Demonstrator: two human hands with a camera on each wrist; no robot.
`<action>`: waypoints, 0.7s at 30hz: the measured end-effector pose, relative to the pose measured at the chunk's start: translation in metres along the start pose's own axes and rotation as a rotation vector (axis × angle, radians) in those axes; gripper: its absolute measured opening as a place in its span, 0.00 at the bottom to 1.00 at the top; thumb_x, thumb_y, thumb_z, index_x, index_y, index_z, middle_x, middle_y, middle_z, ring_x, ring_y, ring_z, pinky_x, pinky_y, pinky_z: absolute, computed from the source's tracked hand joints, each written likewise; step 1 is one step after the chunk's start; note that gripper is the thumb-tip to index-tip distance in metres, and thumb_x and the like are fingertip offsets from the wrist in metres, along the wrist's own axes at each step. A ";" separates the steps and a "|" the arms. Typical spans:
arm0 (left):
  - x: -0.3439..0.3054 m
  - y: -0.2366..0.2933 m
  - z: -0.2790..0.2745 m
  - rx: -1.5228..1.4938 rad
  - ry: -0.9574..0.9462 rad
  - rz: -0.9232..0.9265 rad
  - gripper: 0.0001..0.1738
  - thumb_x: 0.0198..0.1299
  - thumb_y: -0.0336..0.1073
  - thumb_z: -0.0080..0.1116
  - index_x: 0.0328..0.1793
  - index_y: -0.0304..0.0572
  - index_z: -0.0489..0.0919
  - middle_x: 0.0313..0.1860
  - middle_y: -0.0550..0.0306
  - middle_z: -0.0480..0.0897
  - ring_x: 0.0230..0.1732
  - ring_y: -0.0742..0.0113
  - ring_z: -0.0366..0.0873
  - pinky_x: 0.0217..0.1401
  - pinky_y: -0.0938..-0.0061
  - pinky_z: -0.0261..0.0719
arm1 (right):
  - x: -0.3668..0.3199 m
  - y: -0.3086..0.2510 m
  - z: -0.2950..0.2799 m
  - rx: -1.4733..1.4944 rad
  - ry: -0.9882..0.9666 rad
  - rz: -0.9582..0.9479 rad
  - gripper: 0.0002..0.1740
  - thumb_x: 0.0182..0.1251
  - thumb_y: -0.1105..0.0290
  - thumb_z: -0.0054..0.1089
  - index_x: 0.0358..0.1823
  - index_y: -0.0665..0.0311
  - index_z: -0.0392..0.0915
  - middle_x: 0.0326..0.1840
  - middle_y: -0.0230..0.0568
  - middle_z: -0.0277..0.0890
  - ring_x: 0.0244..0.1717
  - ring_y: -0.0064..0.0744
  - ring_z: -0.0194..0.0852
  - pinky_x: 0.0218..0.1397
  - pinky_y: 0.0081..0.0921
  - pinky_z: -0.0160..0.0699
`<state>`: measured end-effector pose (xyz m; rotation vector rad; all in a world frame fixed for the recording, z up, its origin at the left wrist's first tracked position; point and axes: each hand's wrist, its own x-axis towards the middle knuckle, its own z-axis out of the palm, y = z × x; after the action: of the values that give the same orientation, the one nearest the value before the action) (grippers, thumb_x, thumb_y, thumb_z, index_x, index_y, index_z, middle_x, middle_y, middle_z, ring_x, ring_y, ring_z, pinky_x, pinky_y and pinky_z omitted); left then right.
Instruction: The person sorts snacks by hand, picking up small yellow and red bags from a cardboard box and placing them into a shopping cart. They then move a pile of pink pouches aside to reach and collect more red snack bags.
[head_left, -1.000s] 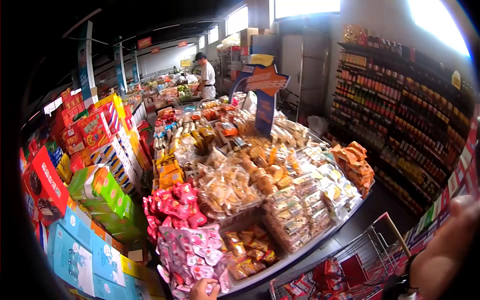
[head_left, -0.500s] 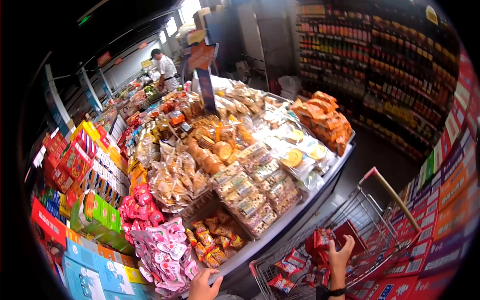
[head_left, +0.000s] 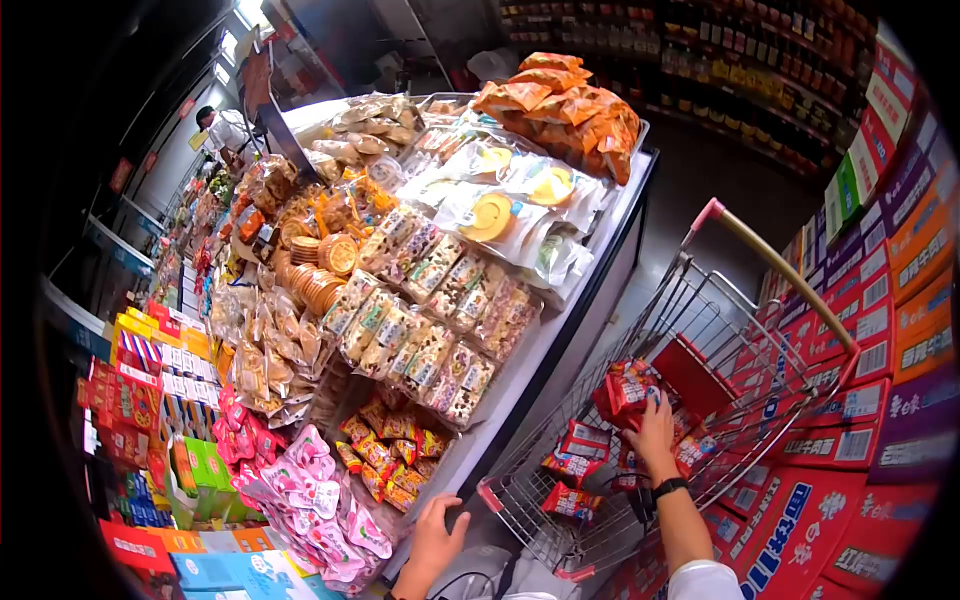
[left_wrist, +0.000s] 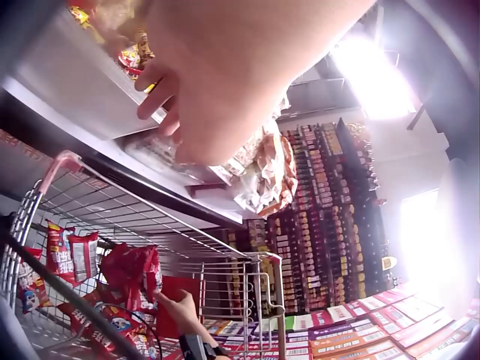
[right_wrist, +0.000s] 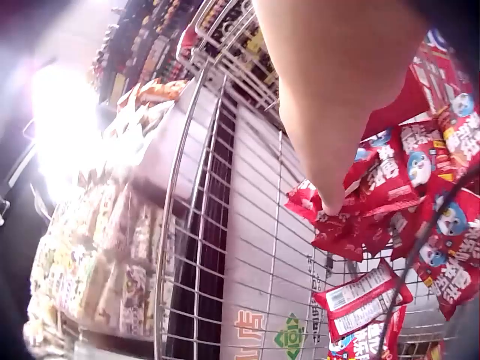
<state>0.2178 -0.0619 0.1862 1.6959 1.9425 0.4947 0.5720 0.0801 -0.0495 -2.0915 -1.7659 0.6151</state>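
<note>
The right hand is now lowered to red packets, its grip unclear; the left hand is held relaxed.

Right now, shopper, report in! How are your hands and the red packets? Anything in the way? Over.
Right hand at red packets in cart, grip unclear. Left hand beside counter, holding nothing visible. No obstruction visible.

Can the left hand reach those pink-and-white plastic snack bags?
Probably yes: the bare left hand is near the pink-and-white plastic bags, and nothing seems to block the way.
</note>
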 end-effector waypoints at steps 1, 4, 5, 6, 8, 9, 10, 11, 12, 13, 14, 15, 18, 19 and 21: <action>0.003 -0.006 0.003 0.029 0.001 0.001 0.19 0.58 0.34 0.63 0.54 0.35 0.75 0.54 0.41 0.78 0.56 0.45 0.77 0.60 0.62 0.74 | 0.013 -0.013 0.003 -0.034 -0.022 -0.001 0.57 0.36 0.62 0.82 0.71 0.63 0.57 0.75 0.57 0.49 0.74 0.58 0.50 0.72 0.52 0.58; 0.009 -0.030 0.016 0.100 -0.039 -0.034 0.22 0.58 0.34 0.63 0.57 0.33 0.73 0.58 0.37 0.75 0.61 0.42 0.73 0.65 0.61 0.70 | 0.052 -0.009 0.047 -0.159 0.012 -0.088 0.59 0.35 0.63 0.81 0.73 0.62 0.56 0.75 0.54 0.52 0.75 0.56 0.51 0.70 0.56 0.58; 0.007 -0.039 0.020 0.120 -0.065 -0.058 0.23 0.58 0.34 0.62 0.57 0.32 0.72 0.59 0.36 0.74 0.62 0.41 0.72 0.66 0.60 0.69 | 0.062 -0.004 0.063 -0.284 0.002 -0.112 0.54 0.42 0.63 0.76 0.73 0.59 0.57 0.74 0.52 0.55 0.74 0.55 0.53 0.70 0.57 0.57; 0.005 -0.047 0.023 0.114 -0.089 -0.081 0.25 0.58 0.36 0.63 0.59 0.32 0.72 0.59 0.35 0.74 0.62 0.41 0.72 0.67 0.60 0.68 | 0.071 0.003 0.078 -0.411 -0.008 -0.141 0.48 0.49 0.63 0.71 0.74 0.56 0.57 0.73 0.50 0.58 0.73 0.54 0.55 0.70 0.58 0.56; 0.003 -0.044 0.022 0.090 -0.120 -0.128 0.24 0.58 0.36 0.63 0.58 0.32 0.72 0.59 0.36 0.74 0.63 0.41 0.71 0.67 0.59 0.67 | 0.083 0.029 0.124 -0.518 0.041 -0.242 0.39 0.59 0.62 0.59 0.74 0.48 0.59 0.72 0.48 0.61 0.71 0.52 0.59 0.70 0.60 0.55; 0.003 -0.043 0.024 0.072 -0.126 -0.153 0.24 0.58 0.35 0.63 0.58 0.31 0.72 0.60 0.36 0.74 0.63 0.41 0.71 0.67 0.59 0.67 | 0.091 0.044 0.143 -0.574 0.071 -0.303 0.34 0.64 0.62 0.53 0.73 0.45 0.60 0.71 0.46 0.63 0.70 0.51 0.62 0.70 0.61 0.54; 0.001 -0.047 0.027 0.075 -0.140 -0.159 0.25 0.58 0.35 0.63 0.59 0.32 0.72 0.60 0.36 0.74 0.63 0.41 0.71 0.67 0.59 0.67 | 0.097 0.058 0.155 -0.561 0.020 -0.299 0.31 0.66 0.61 0.48 0.73 0.40 0.61 0.70 0.45 0.64 0.68 0.50 0.64 0.69 0.62 0.54; -0.003 -0.052 0.028 0.078 -0.152 -0.167 0.25 0.58 0.35 0.63 0.59 0.32 0.71 0.61 0.36 0.74 0.63 0.40 0.71 0.67 0.59 0.68 | 0.101 0.068 0.165 -0.547 -0.032 -0.298 0.28 0.69 0.61 0.43 0.72 0.35 0.62 0.69 0.44 0.66 0.66 0.50 0.67 0.69 0.63 0.54; -0.006 -0.057 0.027 0.083 -0.164 -0.175 0.25 0.57 0.35 0.63 0.59 0.32 0.71 0.61 0.36 0.74 0.63 0.40 0.71 0.67 0.58 0.68 | 0.100 0.070 0.164 -0.503 0.018 -0.323 0.28 0.69 0.61 0.43 0.71 0.35 0.62 0.69 0.46 0.65 0.61 0.49 0.72 0.69 0.64 0.54; -0.009 -0.062 0.027 0.084 -0.172 -0.191 0.25 0.58 0.35 0.63 0.59 0.33 0.71 0.61 0.36 0.74 0.63 0.40 0.71 0.67 0.58 0.68 | 0.105 0.077 0.167 -0.597 -0.010 -0.322 0.32 0.65 0.61 0.49 0.72 0.35 0.60 0.70 0.49 0.63 0.57 0.49 0.75 0.64 0.60 0.65; -0.012 -0.066 0.027 0.082 -0.176 -0.211 0.25 0.58 0.35 0.63 0.59 0.33 0.71 0.61 0.37 0.74 0.63 0.40 0.71 0.67 0.59 0.68 | 0.108 0.064 0.151 -0.522 -0.165 -0.254 0.36 0.61 0.62 0.55 0.73 0.34 0.59 0.70 0.52 0.62 0.54 0.50 0.78 0.58 0.57 0.72; -0.015 -0.068 0.029 0.076 -0.172 -0.230 0.25 0.58 0.35 0.63 0.59 0.33 0.71 0.61 0.37 0.74 0.63 0.41 0.71 0.67 0.59 0.68 | 0.109 0.049 0.121 -0.473 -0.280 -0.213 0.39 0.57 0.63 0.59 0.73 0.36 0.58 0.69 0.54 0.63 0.51 0.51 0.79 0.53 0.53 0.77; -0.024 -0.075 0.028 0.032 -0.164 -0.281 0.24 0.59 0.34 0.63 0.59 0.33 0.71 0.61 0.37 0.74 0.63 0.42 0.72 0.67 0.60 0.69 | 0.114 0.028 0.094 -0.382 -0.444 -0.089 0.51 0.40 0.63 0.71 0.71 0.51 0.58 0.69 0.62 0.61 0.45 0.57 0.81 0.44 0.47 0.83; -0.023 -0.077 0.026 0.018 -0.147 -0.284 0.24 0.59 0.34 0.63 0.59 0.33 0.71 0.61 0.37 0.74 0.63 0.42 0.72 0.67 0.60 0.69 | 0.116 0.045 0.115 -0.368 -0.412 -0.040 0.57 0.31 0.61 0.76 0.70 0.59 0.57 0.71 0.64 0.58 0.45 0.60 0.81 0.46 0.47 0.82; -0.022 -0.073 0.020 -0.007 -0.123 -0.311 0.24 0.59 0.35 0.63 0.59 0.32 0.71 0.62 0.38 0.73 0.64 0.43 0.71 0.66 0.62 0.69 | 0.098 0.079 0.162 -0.466 -0.155 -0.114 0.46 0.38 0.66 0.72 0.64 0.65 0.61 0.66 0.63 0.63 0.45 0.58 0.81 0.40 0.45 0.83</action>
<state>0.1729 -0.0963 0.1309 1.3507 2.0595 0.2736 0.5668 0.1588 -0.2383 -2.2564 -2.2779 0.3663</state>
